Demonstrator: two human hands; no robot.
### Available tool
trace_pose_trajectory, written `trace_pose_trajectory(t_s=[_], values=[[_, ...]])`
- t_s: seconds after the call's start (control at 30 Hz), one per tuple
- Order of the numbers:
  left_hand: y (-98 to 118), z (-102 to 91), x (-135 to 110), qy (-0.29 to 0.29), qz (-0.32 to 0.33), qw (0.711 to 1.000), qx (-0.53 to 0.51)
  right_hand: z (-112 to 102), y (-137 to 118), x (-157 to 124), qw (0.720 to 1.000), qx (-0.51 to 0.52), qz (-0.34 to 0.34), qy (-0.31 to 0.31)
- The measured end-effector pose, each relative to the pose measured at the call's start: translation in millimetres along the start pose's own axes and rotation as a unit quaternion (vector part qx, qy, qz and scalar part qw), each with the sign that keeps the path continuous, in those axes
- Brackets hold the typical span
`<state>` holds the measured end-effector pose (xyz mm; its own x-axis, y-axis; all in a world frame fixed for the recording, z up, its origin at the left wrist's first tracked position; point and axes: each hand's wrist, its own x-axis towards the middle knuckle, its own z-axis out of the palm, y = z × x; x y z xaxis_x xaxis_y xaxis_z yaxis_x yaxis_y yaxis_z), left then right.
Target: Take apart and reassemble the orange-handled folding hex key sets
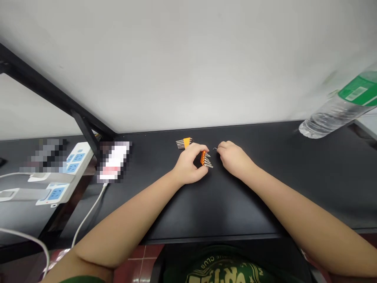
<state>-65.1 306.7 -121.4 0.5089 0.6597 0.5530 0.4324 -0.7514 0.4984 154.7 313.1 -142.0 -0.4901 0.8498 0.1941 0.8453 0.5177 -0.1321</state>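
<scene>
My left hand (190, 165) is closed around an orange hex key holder (203, 158), pinching it between thumb and forefinger. Several metal hex keys (207, 161) stick out of this holder toward the right. Just right of it, my right hand (232, 157) pinches a small bent hex key (215, 148), whose thin tip shows beyond the fingers. The two hands are apart, with a short gap between them. Behind my left hand, a second hex key set in a yellow-orange holder (187, 142) lies on the black table (200, 208), partly covered by that hand.
At the far right stands a large clear bottle (324, 118) with a green label, near the wall. To the left, a blurred-out phone (115, 161) lies with a white cable (88, 214) attached. Beyond a black frame bar (53, 90) is a white power strip (70, 169) with plugs.
</scene>
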Motion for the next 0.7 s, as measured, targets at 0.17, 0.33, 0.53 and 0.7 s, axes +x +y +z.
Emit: trace_pose_trajectory(t_s=[0.17, 0.33, 0.53, 0.7], values=[[-2, 1.4, 0, -0.005, -0.007, 1.000, -0.010, -10, -12, -4, 0.997, -0.036, 0.045, -0.042], [-2, 2.3, 1, -0.006, 0.005, 1.000, -0.002, -15, -8, -10, 0.993, -0.061, 0.080, -0.061], [-2, 3.5, -2, -0.013, -0.014, 1.000, 0.017, -15, 5, -14, 0.967, 0.236, 0.067, 0.074], [-2, 4.0, -3, -0.028, -0.041, 0.999, 0.008, -20, -6, -17, 0.822, 0.542, 0.049, 0.169]])
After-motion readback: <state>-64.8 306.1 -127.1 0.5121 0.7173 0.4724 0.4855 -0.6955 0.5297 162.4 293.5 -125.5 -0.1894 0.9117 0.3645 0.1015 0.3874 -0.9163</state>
